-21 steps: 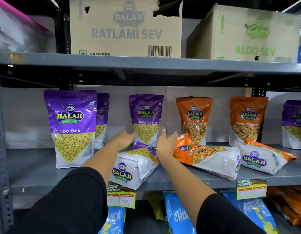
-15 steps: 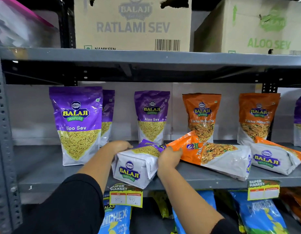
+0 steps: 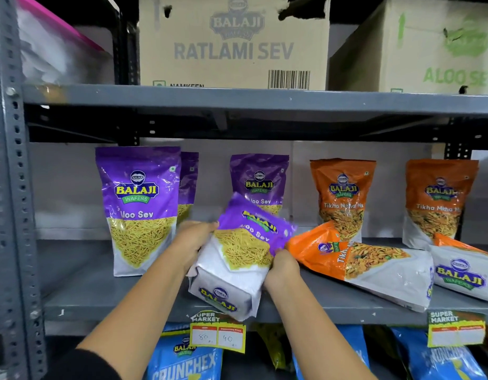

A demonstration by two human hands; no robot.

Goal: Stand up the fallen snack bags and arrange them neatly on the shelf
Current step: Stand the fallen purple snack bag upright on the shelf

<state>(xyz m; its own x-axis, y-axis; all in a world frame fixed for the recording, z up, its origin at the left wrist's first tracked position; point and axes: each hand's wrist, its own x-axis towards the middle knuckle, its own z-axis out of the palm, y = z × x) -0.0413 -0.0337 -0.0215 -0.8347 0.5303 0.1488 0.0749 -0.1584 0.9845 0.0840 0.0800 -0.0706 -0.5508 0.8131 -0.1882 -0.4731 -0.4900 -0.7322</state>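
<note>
A purple Aloo Sev bag (image 3: 242, 250) is tilted up off the grey shelf (image 3: 105, 300), its white base at the front edge. My left hand (image 3: 192, 239) grips its left side and my right hand (image 3: 281, 266) grips its right side. Two orange Tikha Mitha Mix bags lie fallen to the right: the nearer fallen bag (image 3: 363, 264) and the farther fallen bag (image 3: 464, 272). Upright purple bags stand at the left (image 3: 140, 209), behind that one (image 3: 188, 182) and at the back centre (image 3: 260, 182). Upright orange bags (image 3: 342, 198) (image 3: 440, 201) stand at the back right.
A grey steel upright (image 3: 10, 187) borders the left. The shelf above carries cardboard boxes (image 3: 234, 42) (image 3: 429, 50). Yellow price tags (image 3: 218, 333) (image 3: 456, 329) hang on the shelf edge. Blue Crunchex bags (image 3: 185, 360) fill the shelf below.
Both hands closed on the fallen purple bag and tipped its top upward off the shelf; its purple front now faces me. The camera moved closer.
</note>
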